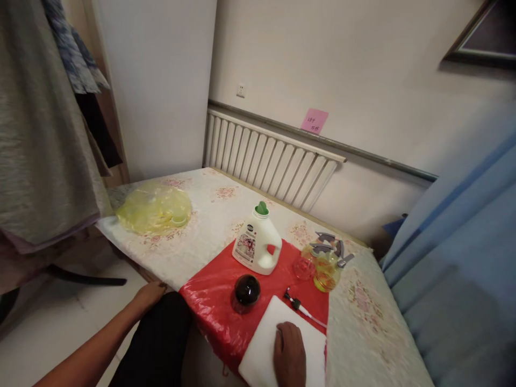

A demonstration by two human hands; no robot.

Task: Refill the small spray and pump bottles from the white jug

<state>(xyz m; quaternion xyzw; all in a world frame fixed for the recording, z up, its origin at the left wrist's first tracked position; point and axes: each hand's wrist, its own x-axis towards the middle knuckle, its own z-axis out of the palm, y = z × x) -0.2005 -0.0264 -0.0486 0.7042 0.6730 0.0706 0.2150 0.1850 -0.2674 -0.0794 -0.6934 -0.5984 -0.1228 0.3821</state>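
Observation:
My left hand [151,293] rests at the table's front edge beside my dark-clothed knee, seemingly lying flat with nothing in it. On a white foam-like pad [262,344] lies my right hand [291,346], its fingers curled around a small dark thing that I cannot make out. Left of the pad sits a dark, glossy round container [247,290]. A black and white dispenser pump [297,304] lies along the pad's far edge. Behind stands a white detergent jug [256,244], upright, with something green [262,208] in its open mouth.
A red plastic sheet [209,287] lies under these things on a flowered tablecloth [217,215]. Spray bottles, one with yellow liquid [325,274] and one with red [304,266], stand at the right. A yellow plastic bag [151,209] is far left. A radiator [262,156] borders the table.

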